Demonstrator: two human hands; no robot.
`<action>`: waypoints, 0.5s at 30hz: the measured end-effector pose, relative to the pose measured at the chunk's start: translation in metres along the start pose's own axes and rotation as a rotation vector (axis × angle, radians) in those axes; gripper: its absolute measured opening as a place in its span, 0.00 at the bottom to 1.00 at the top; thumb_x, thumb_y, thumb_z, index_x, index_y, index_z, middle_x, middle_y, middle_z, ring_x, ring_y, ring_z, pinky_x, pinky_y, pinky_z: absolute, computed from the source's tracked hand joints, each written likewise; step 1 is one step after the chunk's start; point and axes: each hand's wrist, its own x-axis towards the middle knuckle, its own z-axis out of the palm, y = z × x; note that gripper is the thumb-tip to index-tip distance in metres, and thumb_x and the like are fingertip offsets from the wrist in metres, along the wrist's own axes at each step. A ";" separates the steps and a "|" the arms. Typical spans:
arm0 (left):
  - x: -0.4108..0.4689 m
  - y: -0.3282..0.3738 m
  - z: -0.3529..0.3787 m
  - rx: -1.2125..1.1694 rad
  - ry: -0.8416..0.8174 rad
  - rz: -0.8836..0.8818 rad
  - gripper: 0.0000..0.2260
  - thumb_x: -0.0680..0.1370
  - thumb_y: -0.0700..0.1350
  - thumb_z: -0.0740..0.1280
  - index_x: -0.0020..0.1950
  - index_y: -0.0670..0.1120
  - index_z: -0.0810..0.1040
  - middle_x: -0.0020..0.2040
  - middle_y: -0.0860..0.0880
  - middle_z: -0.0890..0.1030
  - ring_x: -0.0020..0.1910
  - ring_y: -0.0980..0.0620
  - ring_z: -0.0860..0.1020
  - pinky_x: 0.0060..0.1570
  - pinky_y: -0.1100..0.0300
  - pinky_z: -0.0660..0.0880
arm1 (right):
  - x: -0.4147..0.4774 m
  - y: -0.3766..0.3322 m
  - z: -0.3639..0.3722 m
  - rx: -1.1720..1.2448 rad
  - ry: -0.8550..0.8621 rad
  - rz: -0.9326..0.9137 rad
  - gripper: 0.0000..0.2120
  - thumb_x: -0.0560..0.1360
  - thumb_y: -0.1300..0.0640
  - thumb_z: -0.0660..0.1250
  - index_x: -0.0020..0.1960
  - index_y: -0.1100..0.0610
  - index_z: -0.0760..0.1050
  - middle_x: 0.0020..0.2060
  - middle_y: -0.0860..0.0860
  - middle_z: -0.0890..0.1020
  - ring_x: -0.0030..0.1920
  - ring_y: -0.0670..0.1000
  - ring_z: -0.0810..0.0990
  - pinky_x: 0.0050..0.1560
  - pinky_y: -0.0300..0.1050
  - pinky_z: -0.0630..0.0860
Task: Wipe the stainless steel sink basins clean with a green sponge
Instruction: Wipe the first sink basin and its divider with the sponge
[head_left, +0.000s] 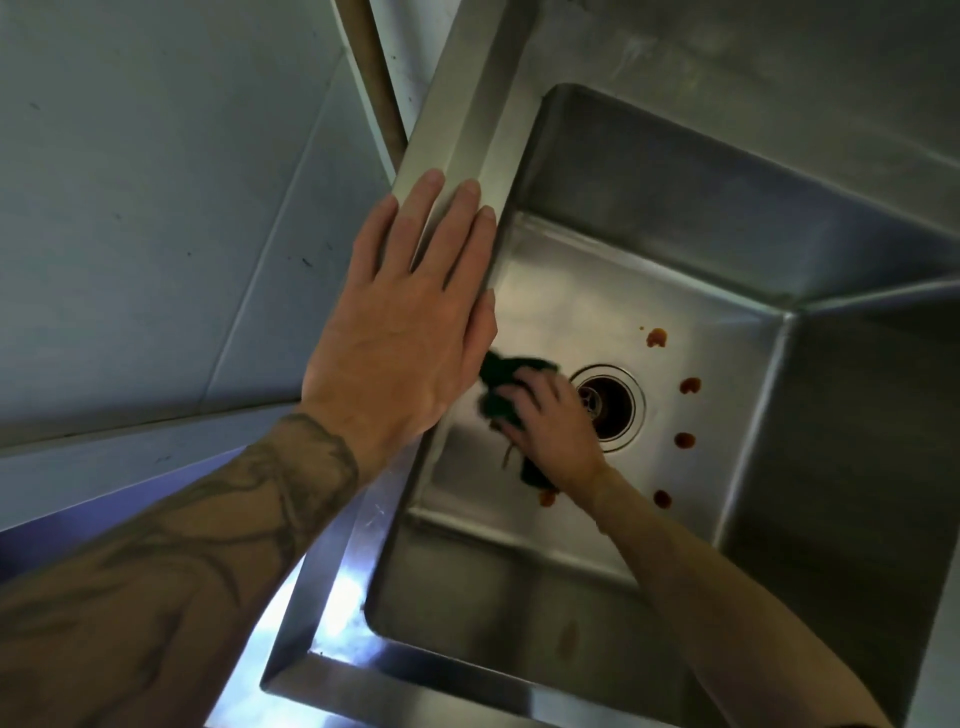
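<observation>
Stainless steel sink basin (675, 218) fills most of the view, seen from above; grey wall panels (156, 208) to the left. Basin is deep, square, with a shiny floor. Round drain (610, 408) sits about mid-floor.

Left hand (410, 312) lies flat on the basin's left rim (467, 104), fingers straight and together, palm down, holding nothing. Its tattooed forearm (208, 519) comes in from the near left.

Right hand (556, 421) is down inside the basin on the floor, fingers curled over the green sponge (498, 374) and gripping it. Sponge is dark green, crumpled, slightly blurred, pressed against the floor just left of the drain, between the drain and the left basin wall. Part of it shows far-left of the fingers, and part pokes out near the wrist.

Reddish-brown spots (690, 385) sit on the floor right of the drain, four in a loose line from far to near, all apart from the sponge. One more small spot sits by the right wrist, just near of the sponge. Faint brownish smear (566, 636) on the near basin wall.
</observation>
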 end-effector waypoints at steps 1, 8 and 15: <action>0.000 0.000 0.001 0.002 0.003 -0.003 0.27 0.89 0.53 0.47 0.85 0.40 0.59 0.85 0.40 0.60 0.85 0.37 0.55 0.81 0.37 0.57 | 0.012 0.008 -0.004 -0.013 0.054 0.129 0.22 0.78 0.50 0.74 0.66 0.60 0.76 0.66 0.61 0.77 0.63 0.64 0.75 0.63 0.60 0.77; -0.001 0.000 0.001 0.002 0.003 -0.003 0.26 0.89 0.53 0.48 0.84 0.40 0.60 0.85 0.39 0.61 0.85 0.37 0.55 0.81 0.37 0.57 | 0.024 -0.036 0.013 0.018 0.099 0.296 0.21 0.80 0.48 0.70 0.68 0.59 0.76 0.66 0.62 0.76 0.62 0.65 0.74 0.63 0.61 0.74; 0.000 0.000 0.001 0.016 -0.005 -0.003 0.27 0.89 0.54 0.45 0.85 0.41 0.59 0.85 0.40 0.60 0.85 0.37 0.55 0.81 0.37 0.57 | 0.024 -0.004 0.004 0.020 0.076 0.170 0.20 0.79 0.50 0.72 0.67 0.59 0.76 0.66 0.61 0.77 0.64 0.64 0.75 0.66 0.58 0.73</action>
